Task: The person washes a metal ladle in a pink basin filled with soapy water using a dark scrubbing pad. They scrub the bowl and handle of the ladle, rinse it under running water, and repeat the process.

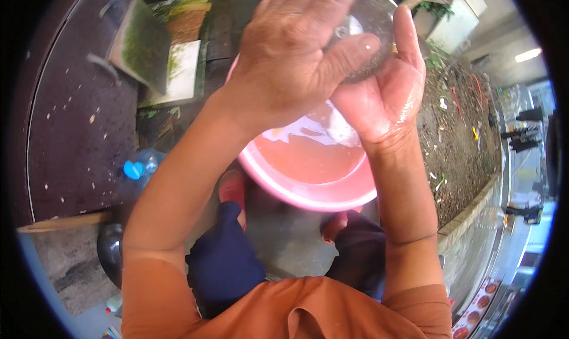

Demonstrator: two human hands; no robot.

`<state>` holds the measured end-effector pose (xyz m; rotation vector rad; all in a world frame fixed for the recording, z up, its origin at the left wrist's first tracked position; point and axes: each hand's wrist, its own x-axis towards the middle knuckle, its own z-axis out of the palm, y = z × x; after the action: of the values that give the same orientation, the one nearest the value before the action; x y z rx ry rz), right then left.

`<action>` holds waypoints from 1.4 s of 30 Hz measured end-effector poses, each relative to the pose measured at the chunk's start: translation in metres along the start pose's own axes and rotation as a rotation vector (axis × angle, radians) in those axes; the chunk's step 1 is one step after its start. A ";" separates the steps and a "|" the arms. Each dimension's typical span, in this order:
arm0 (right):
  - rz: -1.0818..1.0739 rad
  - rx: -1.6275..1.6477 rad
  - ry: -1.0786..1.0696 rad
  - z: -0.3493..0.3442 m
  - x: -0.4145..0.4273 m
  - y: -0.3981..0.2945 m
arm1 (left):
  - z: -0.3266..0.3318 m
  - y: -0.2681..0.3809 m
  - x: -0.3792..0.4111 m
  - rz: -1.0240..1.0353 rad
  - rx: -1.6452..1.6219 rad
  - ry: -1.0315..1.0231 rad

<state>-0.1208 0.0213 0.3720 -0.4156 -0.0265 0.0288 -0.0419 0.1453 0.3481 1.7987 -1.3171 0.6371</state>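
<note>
Over a pink plastic basin [302, 196] of cloudy water, both my hands are raised close together near the top of the view. A dark, wet, rounded thing [362, 65] with a glassy sheen lies between them; its exact kind is unclear. My right hand [382, 94] is palm up beneath it, thumb spread to the right and the other fingers hidden. From above, my left hand [293, 54] covers its left side, back of the hand up, thumb across its surface. A whitish patch [342, 130] shows in the basin, either a pale object or a reflection.
A dark brown panel [80, 130] with scattered specks stands at left, beside a clear plastic bottle with a blue cap [134, 170]. Mossy boards [146, 50] lie behind it. At right is a littered soil bed [462, 148] edged by a low kerb [471, 201].
</note>
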 end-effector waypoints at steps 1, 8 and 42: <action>-0.004 -0.029 0.006 -0.009 -0.005 -0.015 | 0.026 0.002 0.004 0.036 -0.022 0.103; -0.147 -0.144 0.322 -0.189 -0.033 -0.064 | 0.221 0.044 -0.042 -0.524 -0.416 -0.061; -0.044 -0.212 0.491 -0.278 -0.058 -0.021 | 0.302 0.010 -0.086 -0.970 -0.730 -0.322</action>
<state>-0.1691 -0.1117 0.1245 -0.6250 0.4485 -0.1212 -0.0974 -0.0607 0.1180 1.6514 -0.5672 -0.6082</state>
